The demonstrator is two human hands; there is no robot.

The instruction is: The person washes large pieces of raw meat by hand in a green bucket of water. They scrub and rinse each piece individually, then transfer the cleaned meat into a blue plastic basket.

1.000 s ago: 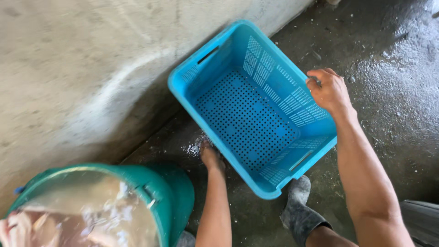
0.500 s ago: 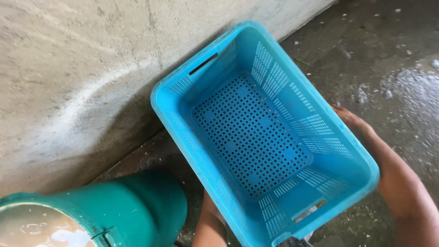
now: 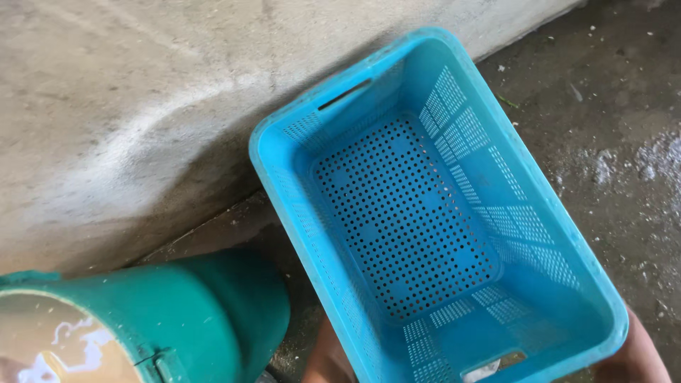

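Head view. We hold a light-blue perforated plastic crate (image 3: 433, 227) tilted up off the wet concrete floor (image 3: 610, 142), its far short end close to the base of the concrete wall (image 3: 142, 99). Our right hand (image 3: 633, 356) shows only as a sliver under the near right corner of the rim; our left hand (image 3: 328, 354) shows only as a sliver below the near left side. Both appear to bear on the crate, but the fingers are hidden, so we cannot tell whether either hand is closed around the rim or merely pressed against it.

Risks, as we judge them: the floor looks wet and gritty, so footing may slip while the crate is raised; a hold at only the near end may let the far end swing into the wall; the green bucket (image 3: 206, 312), filled with liquid, stands just beside the left side and could be knocked.

The crate is rectangular and empty, with a hole-pattern base, slotted lattice side panels, a handle slot in each short end and a rolled rim.
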